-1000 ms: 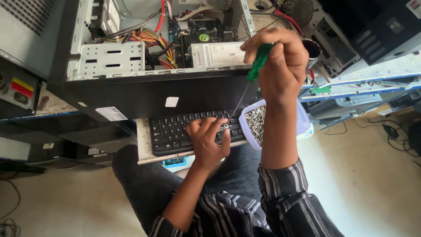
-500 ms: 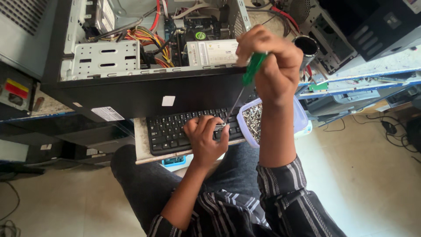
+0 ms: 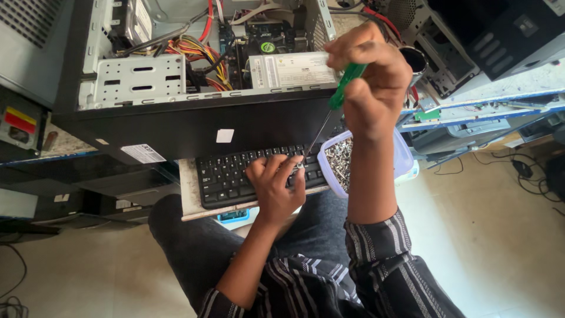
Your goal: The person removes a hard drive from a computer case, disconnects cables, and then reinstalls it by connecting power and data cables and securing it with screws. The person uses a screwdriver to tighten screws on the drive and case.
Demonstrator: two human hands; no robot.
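Observation:
My right hand (image 3: 372, 88) is raised in front of the open computer case (image 3: 194, 76) and grips a screwdriver (image 3: 329, 115) with a green handle, its shaft slanting down to the left. My left hand (image 3: 275, 184) rests over a black keyboard (image 3: 226, 174). Its fingertips pinch a small silvery screw (image 3: 300, 166) against the screwdriver's tip. A translucent lilac tub (image 3: 405, 160) holding several screws stands right of the keyboard, partly hidden by my right forearm.
The case lies open, showing coloured cables (image 3: 197, 50), a drive bay (image 3: 138, 79) and a silver drive (image 3: 291, 69). More computer housings (image 3: 500, 35) and blue-edged boards (image 3: 471, 112) are stacked at right. Cables (image 3: 524, 168) trail on the tiled floor. My knees are under the keyboard board.
My right hand with the screwdriver has shifted slightly left and up. My left hand stays on the keyboard at the screwdriver's tip.

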